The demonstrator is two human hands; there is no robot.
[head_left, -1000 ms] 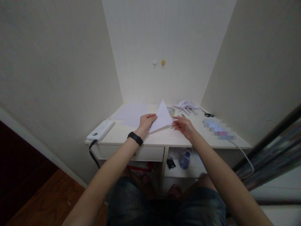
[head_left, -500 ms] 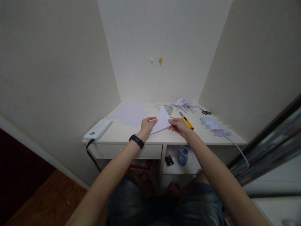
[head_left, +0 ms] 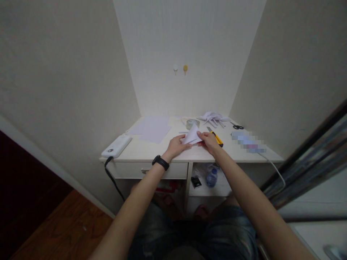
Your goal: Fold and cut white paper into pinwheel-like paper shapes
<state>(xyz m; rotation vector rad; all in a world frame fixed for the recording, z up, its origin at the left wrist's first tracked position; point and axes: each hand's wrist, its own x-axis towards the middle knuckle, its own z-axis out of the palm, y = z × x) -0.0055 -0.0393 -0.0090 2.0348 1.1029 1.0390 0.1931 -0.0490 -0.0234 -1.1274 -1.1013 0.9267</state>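
Both hands hold a folded sheet of white paper [head_left: 193, 135] just above the front half of the white desk [head_left: 141, 151]. My left hand [head_left: 176, 147] grips its left corner between thumb and fingers, a black band on that wrist. At the paper's right edge, my right hand [head_left: 208, 142] pinches it with the thumb on top; its other fingers are partly hidden. Close beyond my right hand lies a yellow utility knife [head_left: 217, 138] with its blade out. A roll of clear tape [head_left: 191, 123] sits just behind the paper.
Flat white sheets [head_left: 154, 128] lie at the back left, near a white power bank [head_left: 116, 146] with a black cable. Folded paper pieces [head_left: 213, 118] are heaped at the back right, beside black scissors [head_left: 238, 126]. A bottle [head_left: 211, 178] stands on the shelf below.
The paper has gone from a large upright triangle to a smaller shape with a folded-over flap. Both hands have shifted slightly right, and the left fingers now reach further along the lower edge.
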